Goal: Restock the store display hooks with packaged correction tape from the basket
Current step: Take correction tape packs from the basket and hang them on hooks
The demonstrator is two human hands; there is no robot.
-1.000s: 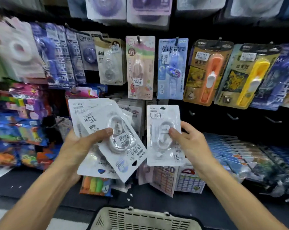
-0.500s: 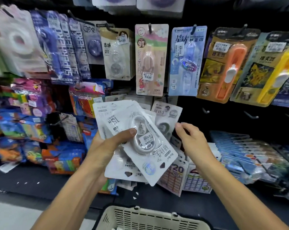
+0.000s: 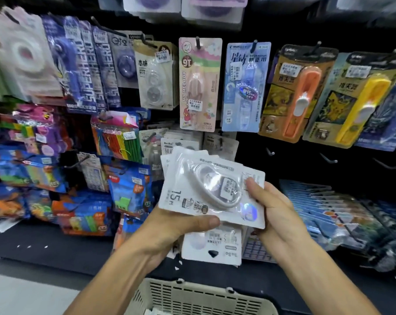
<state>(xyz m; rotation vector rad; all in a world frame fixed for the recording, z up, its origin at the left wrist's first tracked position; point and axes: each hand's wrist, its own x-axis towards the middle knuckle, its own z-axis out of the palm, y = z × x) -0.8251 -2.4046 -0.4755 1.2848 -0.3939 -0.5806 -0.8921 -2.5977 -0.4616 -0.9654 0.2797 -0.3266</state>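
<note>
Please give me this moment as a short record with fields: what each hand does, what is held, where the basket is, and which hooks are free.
left hand: holds the fanned stack of white correction tape packs, thumb on top
right hand: grips the stack's right edge
basket: beige slotted plastic basket below the hands
free hooks: three bare metal hooks at right
hung stock: matching white packs behind the stack

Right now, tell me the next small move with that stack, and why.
Probably peel the top white pack off with the right hand: the left hand grips the stack from below, the right's fingers pinch its edge, and bare hooks wait just right.
</note>
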